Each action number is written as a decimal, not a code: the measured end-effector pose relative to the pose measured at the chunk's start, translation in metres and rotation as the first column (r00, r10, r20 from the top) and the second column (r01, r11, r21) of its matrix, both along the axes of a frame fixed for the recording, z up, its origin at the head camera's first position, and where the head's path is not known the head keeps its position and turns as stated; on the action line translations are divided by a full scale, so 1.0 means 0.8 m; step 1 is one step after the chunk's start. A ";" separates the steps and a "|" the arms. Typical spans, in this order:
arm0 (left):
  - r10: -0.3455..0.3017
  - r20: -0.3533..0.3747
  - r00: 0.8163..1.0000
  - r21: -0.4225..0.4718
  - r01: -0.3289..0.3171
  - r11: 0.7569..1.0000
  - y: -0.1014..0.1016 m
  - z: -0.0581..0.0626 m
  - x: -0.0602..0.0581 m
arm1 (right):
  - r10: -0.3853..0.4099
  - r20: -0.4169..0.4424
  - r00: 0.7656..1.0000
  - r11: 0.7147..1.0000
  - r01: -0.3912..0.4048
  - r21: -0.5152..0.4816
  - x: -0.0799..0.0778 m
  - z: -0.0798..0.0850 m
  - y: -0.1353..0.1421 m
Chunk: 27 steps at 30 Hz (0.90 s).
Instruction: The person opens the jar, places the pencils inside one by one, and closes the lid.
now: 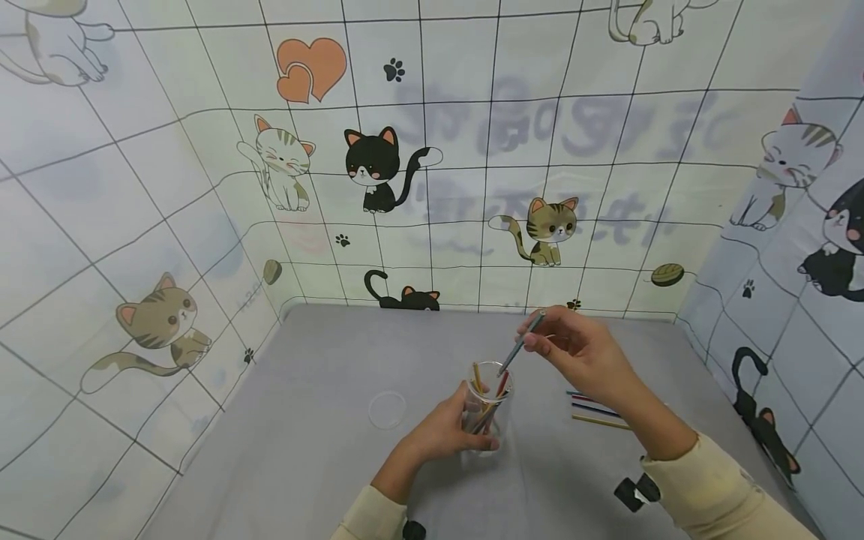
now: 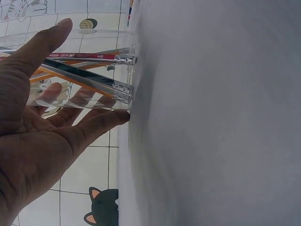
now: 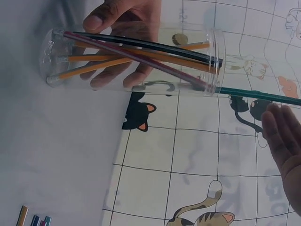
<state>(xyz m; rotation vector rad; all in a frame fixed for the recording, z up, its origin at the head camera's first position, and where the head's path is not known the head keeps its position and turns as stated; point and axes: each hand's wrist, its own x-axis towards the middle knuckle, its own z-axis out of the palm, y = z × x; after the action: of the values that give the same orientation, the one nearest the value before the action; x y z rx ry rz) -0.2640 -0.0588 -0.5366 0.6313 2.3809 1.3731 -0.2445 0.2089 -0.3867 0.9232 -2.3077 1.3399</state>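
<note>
My left hand grips a clear jar standing on the grey table, thumb on one side and fingers on the other. Inside it several pencils, orange, dark and red, lean at different angles. Their eraser ends rest at the jar's base in the left wrist view. Above the rim, my right hand pinches a teal pencil near its upper end. That pencil slants down, its lower end at the jar's mouth. To the right, beneath the right forearm, several more pencils lie side by side, partly hidden.
A clear round disc, possibly a lid, lies flat on the grey cloth left of the jar. Cat-printed sheets hang behind and at both sides. Black straps are by the right sleeve.
</note>
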 end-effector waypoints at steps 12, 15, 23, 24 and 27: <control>0.001 -0.023 1.000 -0.003 -0.001 1.000 0.000 -0.006 -0.001 | -0.116 0.049 0.992 0.988 0.110 0.111 0.000 -0.009 0.026; 0.003 -0.026 1.000 -0.016 -0.003 1.000 0.001 -0.005 0.000 | -0.155 0.055 0.986 0.981 0.147 0.126 0.002 -0.012 0.039; 0.004 -0.041 0.999 -0.040 -0.005 0.999 0.002 -0.004 -0.001 | -0.249 0.065 0.966 0.955 0.234 0.183 0.004 -0.035 0.081; 0.003 -0.042 0.999 -0.040 -0.005 0.999 0.002 -0.005 -0.001 | -0.256 0.065 0.964 0.952 0.240 0.189 0.004 -0.039 0.087; 0.002 -0.045 0.999 -0.043 -0.004 0.999 0.003 -0.006 -0.001 | -0.278 0.062 0.959 0.944 0.260 0.203 0.005 -0.051 0.104</control>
<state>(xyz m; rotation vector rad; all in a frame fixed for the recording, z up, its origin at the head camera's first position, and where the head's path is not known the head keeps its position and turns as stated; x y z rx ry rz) -0.2647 -0.0566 -0.5418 0.6539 2.4400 1.3189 -0.2402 0.2925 -0.4278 0.5795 -2.5575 1.0799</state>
